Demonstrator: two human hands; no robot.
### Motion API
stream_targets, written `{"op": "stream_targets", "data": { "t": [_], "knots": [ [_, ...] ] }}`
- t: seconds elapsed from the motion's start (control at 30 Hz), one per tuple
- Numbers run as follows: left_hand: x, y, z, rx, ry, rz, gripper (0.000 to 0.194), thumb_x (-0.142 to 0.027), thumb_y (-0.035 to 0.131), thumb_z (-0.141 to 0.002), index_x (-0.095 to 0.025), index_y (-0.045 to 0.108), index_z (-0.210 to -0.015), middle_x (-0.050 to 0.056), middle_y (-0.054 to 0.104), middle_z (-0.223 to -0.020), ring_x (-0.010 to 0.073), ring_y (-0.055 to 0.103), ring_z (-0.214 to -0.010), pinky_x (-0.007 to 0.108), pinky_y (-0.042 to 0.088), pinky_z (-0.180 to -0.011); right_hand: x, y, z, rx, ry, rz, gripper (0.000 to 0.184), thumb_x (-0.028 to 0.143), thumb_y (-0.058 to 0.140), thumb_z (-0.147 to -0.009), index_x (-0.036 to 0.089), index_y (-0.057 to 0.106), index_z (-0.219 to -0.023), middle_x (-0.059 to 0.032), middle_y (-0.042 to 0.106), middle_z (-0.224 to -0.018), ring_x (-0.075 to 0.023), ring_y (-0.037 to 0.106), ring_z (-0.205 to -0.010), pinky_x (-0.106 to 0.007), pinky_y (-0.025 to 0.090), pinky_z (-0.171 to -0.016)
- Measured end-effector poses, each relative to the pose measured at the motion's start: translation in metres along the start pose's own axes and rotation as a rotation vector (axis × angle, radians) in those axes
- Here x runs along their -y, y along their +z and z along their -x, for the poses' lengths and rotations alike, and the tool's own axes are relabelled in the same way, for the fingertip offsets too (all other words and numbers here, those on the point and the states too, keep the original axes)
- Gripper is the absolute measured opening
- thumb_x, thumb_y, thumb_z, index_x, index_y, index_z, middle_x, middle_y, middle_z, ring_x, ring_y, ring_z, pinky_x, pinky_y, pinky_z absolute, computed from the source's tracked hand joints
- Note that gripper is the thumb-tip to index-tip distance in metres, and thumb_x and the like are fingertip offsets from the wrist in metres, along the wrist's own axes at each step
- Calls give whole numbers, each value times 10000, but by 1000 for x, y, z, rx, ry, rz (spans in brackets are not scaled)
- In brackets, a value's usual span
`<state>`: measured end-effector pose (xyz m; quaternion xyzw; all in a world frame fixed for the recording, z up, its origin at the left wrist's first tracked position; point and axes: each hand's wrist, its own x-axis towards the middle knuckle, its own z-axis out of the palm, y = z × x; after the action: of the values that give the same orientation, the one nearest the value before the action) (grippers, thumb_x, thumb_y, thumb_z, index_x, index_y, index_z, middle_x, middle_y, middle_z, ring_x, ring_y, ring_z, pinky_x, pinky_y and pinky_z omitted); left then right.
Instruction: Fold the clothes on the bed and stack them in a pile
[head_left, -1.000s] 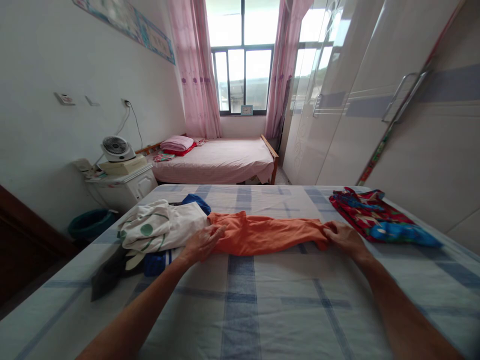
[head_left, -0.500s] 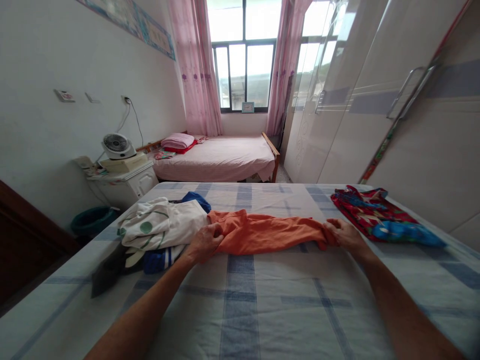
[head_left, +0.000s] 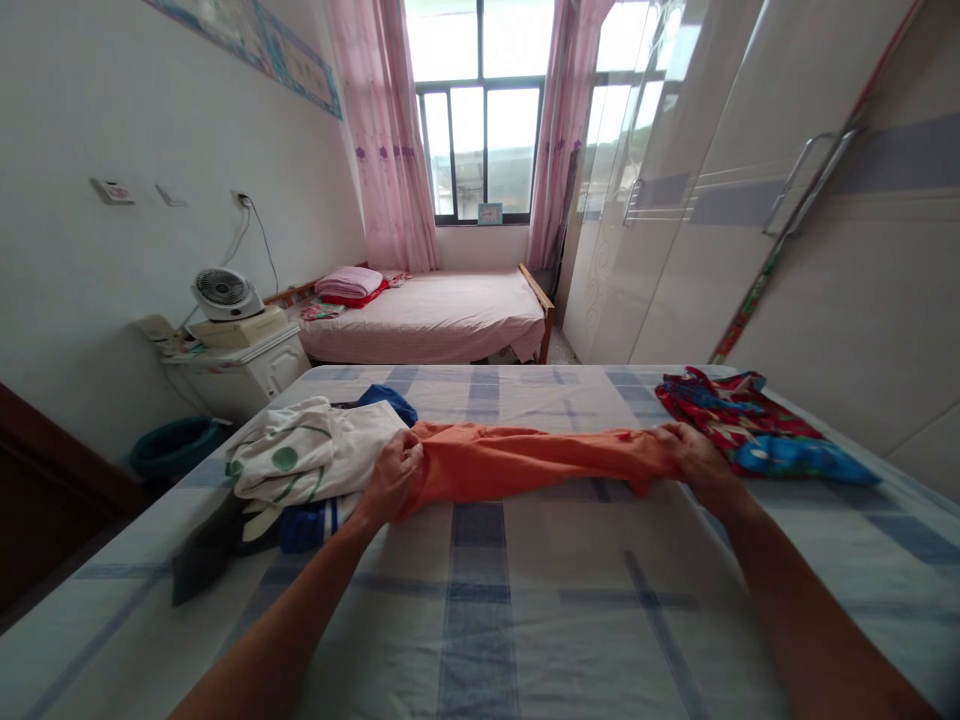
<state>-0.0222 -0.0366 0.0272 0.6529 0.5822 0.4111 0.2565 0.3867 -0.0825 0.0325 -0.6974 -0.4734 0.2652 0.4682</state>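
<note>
An orange garment (head_left: 525, 460) is stretched sideways in a long strip low over the bed; its exact kind is not plain. My left hand (head_left: 395, 470) is closed on its left end, beside a heap of clothes. My right hand (head_left: 694, 462) grips the other end, fingers bunched round the cloth. The heap holds a white garment with green dots (head_left: 307, 450), a dark piece (head_left: 206, 550) and blue cloth (head_left: 304, 527). Right of my right hand lies a red and blue patterned cloth (head_left: 750, 420), loosely folded flat.
Beneath everything is a bed with a blue-and-white checked sheet (head_left: 570, 640). Beyond it stand a pink-covered bed (head_left: 442, 310) and a window. A bedside cabinet (head_left: 262, 360) with a fan (head_left: 225, 292) stands left, a teal bin (head_left: 176, 445) below. Tall glossy wardrobes (head_left: 675, 200) line the right.
My left hand has shifted slightly left and up along the orange garment, which is now pulled straighter and smoother. The view has turned a little to the right.
</note>
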Motion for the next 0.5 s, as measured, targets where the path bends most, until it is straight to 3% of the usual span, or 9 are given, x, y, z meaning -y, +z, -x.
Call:
{"op": "stream_targets", "data": {
  "t": [0.07,0.2,0.27,0.33,0.4,0.5],
  "knots": [
    [-4,-7,4,95,-80,43,218,-375,551,-722,-161,567,-759,-4,565,-663,155,532,-643,238,395,-564,6,-1,6,162,13,25,439,441,645,-644,162,590,-978,-108,661,-964,-242,623,-845,-321,494,-706],
    [-8,-31,9,580,-248,187,330,-432,683,-664,-138,631,-803,22,628,-706,140,545,-601,207,368,-489,18,-14,16,528,-61,2,411,359,649,-653,144,636,-1002,-61,679,-955,-223,626,-819,-298,492,-692],
    [-9,-39,3,692,-286,318,352,-450,677,-688,-134,647,-838,40,651,-727,151,576,-610,212,400,-499,21,-21,14,531,-61,-34,331,344,615,-679,151,646,-946,-33,684,-855,-188,621,-717,-266,481,-605],
    [-12,-37,-13,632,-295,443,377,-436,690,-684,-137,647,-909,56,675,-769,178,619,-668,238,459,-557,22,-24,1,430,-90,-76,268,316,614,-660,166,647,-880,-15,677,-777,-168,610,-662,-244,464,-555],
    [-21,-24,-39,494,-276,503,378,-396,714,-655,-139,643,-923,54,683,-760,186,635,-685,258,488,-593,24,-20,-23,324,-104,-140,240,283,617,-620,177,640,-834,-12,669,-717,-168,605,-628,-255,468,-545],
    [-53,-3,-88,240,-213,535,328,-362,668,-670,-148,636,-918,27,667,-683,168,621,-645,266,481,-582,39,-11,-72,125,-97,-225,253,257,582,-598,194,614,-840,-5,635,-609,-164,570,-537,-279,457,-504]
  ]
}}
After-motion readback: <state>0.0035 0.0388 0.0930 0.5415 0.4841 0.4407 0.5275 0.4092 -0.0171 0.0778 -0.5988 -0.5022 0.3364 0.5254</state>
